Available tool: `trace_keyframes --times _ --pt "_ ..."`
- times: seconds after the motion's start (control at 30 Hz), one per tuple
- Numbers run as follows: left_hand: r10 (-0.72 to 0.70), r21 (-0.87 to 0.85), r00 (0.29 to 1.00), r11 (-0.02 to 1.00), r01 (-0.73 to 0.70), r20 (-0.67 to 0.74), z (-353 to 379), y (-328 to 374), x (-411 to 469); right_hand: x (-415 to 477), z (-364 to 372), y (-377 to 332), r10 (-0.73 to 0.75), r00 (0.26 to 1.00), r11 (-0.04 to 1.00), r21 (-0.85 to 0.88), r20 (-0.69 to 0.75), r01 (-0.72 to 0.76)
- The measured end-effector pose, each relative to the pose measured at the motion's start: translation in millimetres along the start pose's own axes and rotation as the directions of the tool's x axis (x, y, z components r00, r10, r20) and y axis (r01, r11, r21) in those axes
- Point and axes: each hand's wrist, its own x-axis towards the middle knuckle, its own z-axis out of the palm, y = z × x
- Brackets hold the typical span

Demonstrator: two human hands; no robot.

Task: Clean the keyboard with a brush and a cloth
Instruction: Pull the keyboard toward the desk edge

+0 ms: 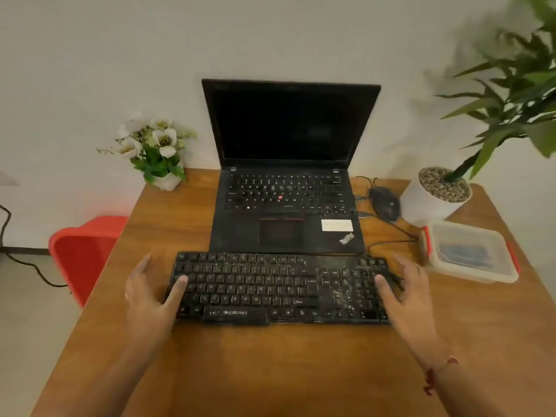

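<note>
Wooden tabletop (270, 365), dusty black keyboard (279, 288) at centre frame, a hand at each end.
The left hand (147, 299) and right hand (404, 296) have their fingers (143, 266) spread and straight, each thumb lying on the end keys, gripping nothing. The keyboard lies flat just below an open laptop (285, 182), and a lidded plastic container (469, 254) sits at the right of the frame.

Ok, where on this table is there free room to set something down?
Widest bare patch: the near strip of table, between the keyboard and the front edge. A second lies left of the laptop, bordered by the flower pot behind and the left hand in front. The right side is crowded: mouse, cables, plant pot and container.
</note>
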Motion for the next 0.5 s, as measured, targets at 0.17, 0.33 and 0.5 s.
trace_keyframes --times 0.17,0.33,0.5 --pt "0.019 -0.138 0.994 0.990 -0.033 -0.103 12.5 -23.6 -7.6 -9.0 18.1 20.0 0.018 0.999 0.983 0.185 -0.033 -0.012" --pt "0.046 -0.163 0.991 0.984 -0.067 -0.126 28.7 -44.9 -5.5 -11.8 33.0 30.8 0.011 0.995 0.965 0.261 -0.100 0.015" --pt "0.086 -0.049 0.987 0.994 -0.093 -0.134 40.8 -51.3 -3.8 -4.7 38.1 54.3 0.104 0.992 0.934 0.351 -0.075 -0.072"
